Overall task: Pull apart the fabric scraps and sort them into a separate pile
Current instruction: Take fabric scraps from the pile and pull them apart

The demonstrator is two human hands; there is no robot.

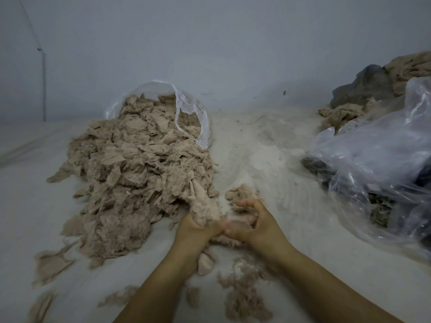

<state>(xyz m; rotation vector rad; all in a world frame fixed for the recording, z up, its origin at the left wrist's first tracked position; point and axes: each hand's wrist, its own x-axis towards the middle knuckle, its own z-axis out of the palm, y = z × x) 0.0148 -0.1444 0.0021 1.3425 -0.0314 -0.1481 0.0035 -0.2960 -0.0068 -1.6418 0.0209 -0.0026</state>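
Gripping a clump of beige fabric scraps, the left hand is seen with its fingers curled round the lower end of the bundle, which rises from the fist toward the big heap. The right hand is held touching the left, its fingers bent and pinching at fluffy fibres of the same clump; how firmly they are clamped cannot be told, as that part is blurred. A large pile of scraps is spread over the pale floor to the left of the hands, spilling out of a clear plastic bag whose mouth is turned toward the camera. A small tuft of fibres lies just beyond the right hand, apart from the big pile. Loose shreds are scattered between and beneath the forearms, and further bits lie at lower left. At the right edge a second crumpled plastic bag is seen, with dark cloth and tan fabric heaped behind it against the grey wall.
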